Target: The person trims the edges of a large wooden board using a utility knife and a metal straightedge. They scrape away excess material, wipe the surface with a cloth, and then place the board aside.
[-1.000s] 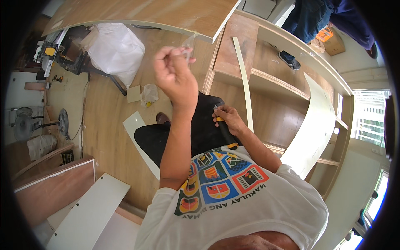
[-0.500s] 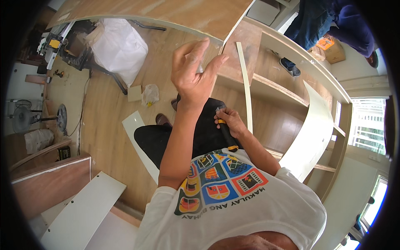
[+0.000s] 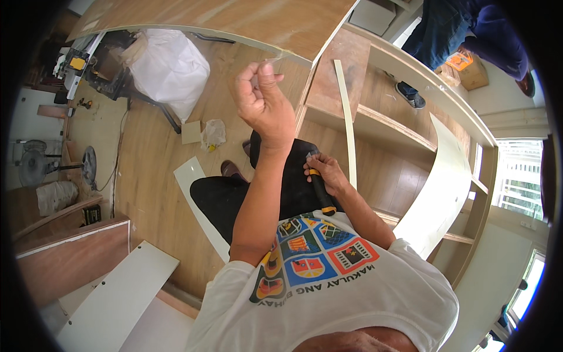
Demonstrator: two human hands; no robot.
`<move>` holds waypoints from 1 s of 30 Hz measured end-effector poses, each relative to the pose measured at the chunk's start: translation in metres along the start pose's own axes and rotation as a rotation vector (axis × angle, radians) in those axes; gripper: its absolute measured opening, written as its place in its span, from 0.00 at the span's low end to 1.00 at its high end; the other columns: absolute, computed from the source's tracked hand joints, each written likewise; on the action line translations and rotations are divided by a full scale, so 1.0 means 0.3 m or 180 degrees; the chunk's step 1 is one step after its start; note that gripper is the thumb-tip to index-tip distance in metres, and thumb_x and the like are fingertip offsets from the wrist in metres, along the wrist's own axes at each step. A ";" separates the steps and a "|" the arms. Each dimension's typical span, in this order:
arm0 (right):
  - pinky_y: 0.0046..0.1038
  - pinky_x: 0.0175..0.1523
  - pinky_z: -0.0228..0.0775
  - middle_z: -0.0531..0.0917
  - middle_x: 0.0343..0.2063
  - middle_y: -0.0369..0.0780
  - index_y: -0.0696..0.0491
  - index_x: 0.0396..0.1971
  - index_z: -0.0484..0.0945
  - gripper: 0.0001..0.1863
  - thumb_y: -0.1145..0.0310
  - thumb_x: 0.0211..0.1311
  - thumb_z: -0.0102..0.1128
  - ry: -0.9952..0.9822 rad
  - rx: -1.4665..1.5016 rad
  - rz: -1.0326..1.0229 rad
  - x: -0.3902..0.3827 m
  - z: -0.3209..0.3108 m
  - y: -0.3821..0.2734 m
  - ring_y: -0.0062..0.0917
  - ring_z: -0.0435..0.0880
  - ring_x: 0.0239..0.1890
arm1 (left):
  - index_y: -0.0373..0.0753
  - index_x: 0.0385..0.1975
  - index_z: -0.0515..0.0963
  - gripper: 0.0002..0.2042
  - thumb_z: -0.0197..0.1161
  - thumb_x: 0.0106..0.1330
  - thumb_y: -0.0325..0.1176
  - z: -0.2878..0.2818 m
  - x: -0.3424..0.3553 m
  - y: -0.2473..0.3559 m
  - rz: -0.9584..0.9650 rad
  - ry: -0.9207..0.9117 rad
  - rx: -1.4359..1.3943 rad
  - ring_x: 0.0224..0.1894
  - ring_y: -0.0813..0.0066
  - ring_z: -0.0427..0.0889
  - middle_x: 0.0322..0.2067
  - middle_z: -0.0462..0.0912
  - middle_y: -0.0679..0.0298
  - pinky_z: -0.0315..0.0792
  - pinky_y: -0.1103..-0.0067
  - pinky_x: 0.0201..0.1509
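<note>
My left hand (image 3: 267, 105) is raised just below the front edge of a wooden panel (image 3: 234, 20), its fingers curled in and the thumb pressed over them. A thin whitish, see-through scrap shows at the fingertips by the panel edge; its kind is unclear. Lower and to the right, my right hand (image 3: 328, 174) is closed round a black and yellow utility knife (image 3: 318, 190). The knife's blade end points up past my fingers, over my dark trousers, and its butt end rests near my shirt hem.
A narrow pale strip (image 3: 346, 117) leans by an open wooden cabinet frame (image 3: 404, 126). At right curves a white sheet (image 3: 437, 193). A white sack (image 3: 170, 70) stands at upper left, with a fan (image 3: 88, 165) below. White boards (image 3: 117, 299) lie lower left. Another person's legs (image 3: 437, 47) are at upper right.
My left hand has turned and drawn slightly down and left; its spread fingers have closed in, with the thumb over them. My right hand stays nearly still with the utility knife.
</note>
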State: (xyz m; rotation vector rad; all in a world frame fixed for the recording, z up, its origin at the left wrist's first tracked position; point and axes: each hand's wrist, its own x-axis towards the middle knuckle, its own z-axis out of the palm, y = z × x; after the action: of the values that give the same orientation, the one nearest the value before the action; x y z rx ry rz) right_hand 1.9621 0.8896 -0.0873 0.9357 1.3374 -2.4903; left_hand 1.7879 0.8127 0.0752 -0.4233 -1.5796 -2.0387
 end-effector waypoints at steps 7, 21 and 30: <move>0.24 0.37 0.79 0.82 0.33 0.41 0.59 0.39 0.77 0.09 0.69 0.69 0.63 0.0008 -0.0035 0.0010 0.004 -0.006 0.000 0.23 0.83 0.33 | 0.32 0.49 0.68 0.13 0.51 0.80 0.38 -0.071 0.062 0.031 -0.1101 0.0346 -0.0431 0.45 0.66 0.84 0.44 0.79 0.54 0.83 0.73 0.38; 0.26 0.36 0.84 0.82 0.36 0.43 0.60 0.46 0.70 0.13 0.64 0.77 0.52 -0.0039 -0.0215 0.0179 -0.012 0.015 -0.059 0.24 0.84 0.33 | 0.36 0.53 0.69 0.13 0.52 0.79 0.38 -0.729 0.224 -0.121 -0.1594 0.2185 -0.1400 0.49 0.66 0.81 0.46 0.78 0.60 0.77 0.68 0.46; 0.25 0.37 0.82 0.82 0.34 0.39 0.57 0.47 0.73 0.14 0.60 0.76 0.56 -0.0529 -0.0261 0.0256 -0.083 0.129 -0.043 0.22 0.83 0.31 | 0.39 0.50 0.72 0.12 0.54 0.79 0.41 -1.212 0.204 0.017 -0.1163 0.2612 -0.0700 0.46 0.69 0.82 0.44 0.80 0.62 0.76 0.70 0.49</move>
State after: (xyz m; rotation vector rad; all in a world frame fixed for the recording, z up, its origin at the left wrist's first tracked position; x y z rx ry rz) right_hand 1.9591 0.8627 -0.0481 0.7324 1.3109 -2.3753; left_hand 1.7661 0.4495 0.0141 0.6144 -0.9658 -2.2228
